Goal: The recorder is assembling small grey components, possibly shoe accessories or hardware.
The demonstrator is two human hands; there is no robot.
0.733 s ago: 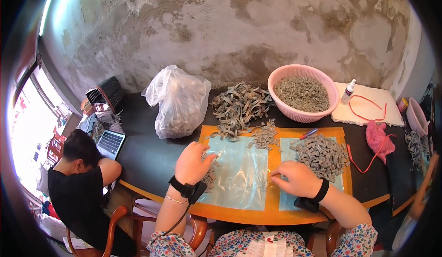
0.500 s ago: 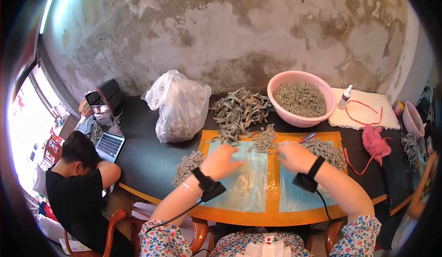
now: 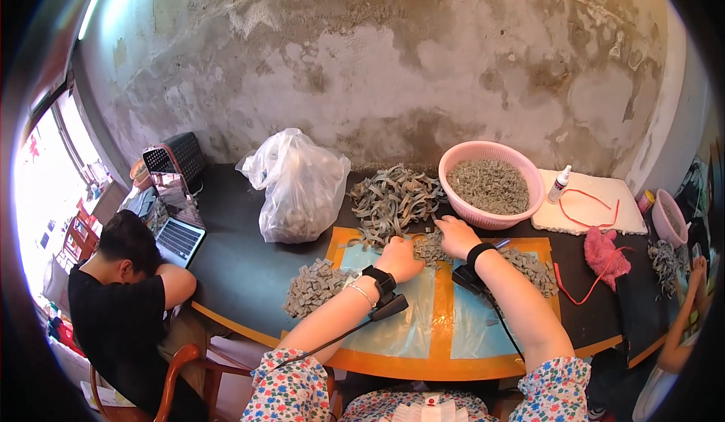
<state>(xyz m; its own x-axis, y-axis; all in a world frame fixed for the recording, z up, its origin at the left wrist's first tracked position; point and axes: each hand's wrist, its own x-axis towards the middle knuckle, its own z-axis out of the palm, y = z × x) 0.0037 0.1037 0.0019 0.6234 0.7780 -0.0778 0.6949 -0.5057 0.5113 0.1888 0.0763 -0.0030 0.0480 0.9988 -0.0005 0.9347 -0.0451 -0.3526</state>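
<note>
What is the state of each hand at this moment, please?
Left hand: curled beside the small pile; whether holding anything, cannot tell.
Right hand: at the same pile; open or closed, cannot tell.

A blotchy grey-brown wall (image 3: 377,67) rises behind the back edge of the black table (image 3: 234,218). Beyond its left edge, white glare fills an opening (image 3: 41,188) below a glowing tube light (image 3: 97,3); a reddish-brown wooden chair (image 3: 181,358) stands by the near-left corner.

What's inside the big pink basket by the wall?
The pink basket holds a heap of small greyish pieces. Only the top layer shows; whatever lies beneath, and the basket's bottom, is covered.
</note>
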